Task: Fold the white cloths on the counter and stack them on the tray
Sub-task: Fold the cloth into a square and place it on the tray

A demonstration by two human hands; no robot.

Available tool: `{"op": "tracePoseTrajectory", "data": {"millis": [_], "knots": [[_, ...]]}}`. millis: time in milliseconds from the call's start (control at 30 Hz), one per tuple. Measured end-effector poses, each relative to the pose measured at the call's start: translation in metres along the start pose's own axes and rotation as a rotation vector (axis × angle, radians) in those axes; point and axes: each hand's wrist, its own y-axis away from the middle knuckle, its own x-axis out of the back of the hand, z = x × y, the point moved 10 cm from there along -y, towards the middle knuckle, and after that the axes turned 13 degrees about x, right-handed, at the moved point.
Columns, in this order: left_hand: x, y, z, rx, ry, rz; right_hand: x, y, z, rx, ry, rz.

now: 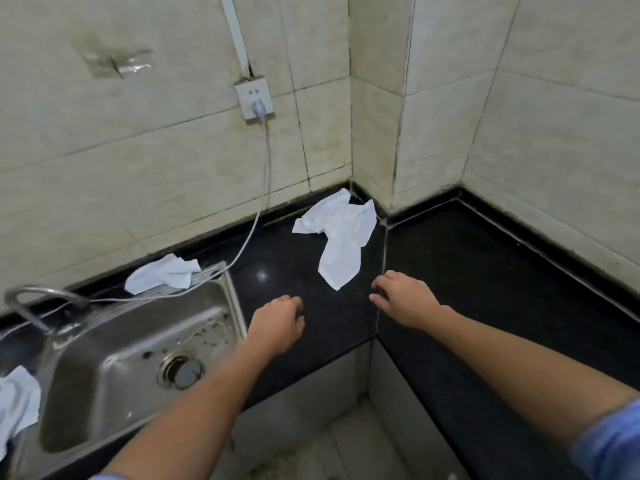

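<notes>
As both arms reach over the polished black stone counter (467,258), a crumpled white cloth (341,233) lies just beyond the fingers, its long tail running from the far corner toward the gap between the hands. The left hand (277,323) and right hand (403,299) hover palm down, fingers loosely bent, holding nothing; the right looks marginally nearer the tail.

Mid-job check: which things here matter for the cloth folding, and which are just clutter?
Job: corner cloth; middle cloth; left-edge cloth; counter. No tray in view.
Lying about: sink; tap; wall socket; cable.
</notes>
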Motion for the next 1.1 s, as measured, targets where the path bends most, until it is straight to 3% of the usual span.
{"op": "tracePoseTrajectory", "data": {"millis": [333, 567, 800, 900, 1100], "knots": [[-0.033, -0.106, -0.024, 0.013, 0.099, -0.119, -0.035, -0.089, 0.061, -0.154, -0.045, -0.108], [-0.069, -0.157, -0.036, 0.114, 0.14, -0.251, -0.087, -0.169, 0.131, -0.343, -0.217, -0.186], [-0.101, -0.201, -0.036, 0.193, 0.199, -0.368, -0.137, -0.209, 0.174, -0.654, -0.488, -0.098], [-0.116, -0.219, -0.033, 0.207, 0.23, -0.403, -0.152, -0.205, 0.175, -0.699, -0.59, -0.047], [-0.145, -0.251, 0.003, 0.126, 0.236, -0.498, -0.126, -0.156, 0.176, -0.754, -0.718, 0.217]]}}
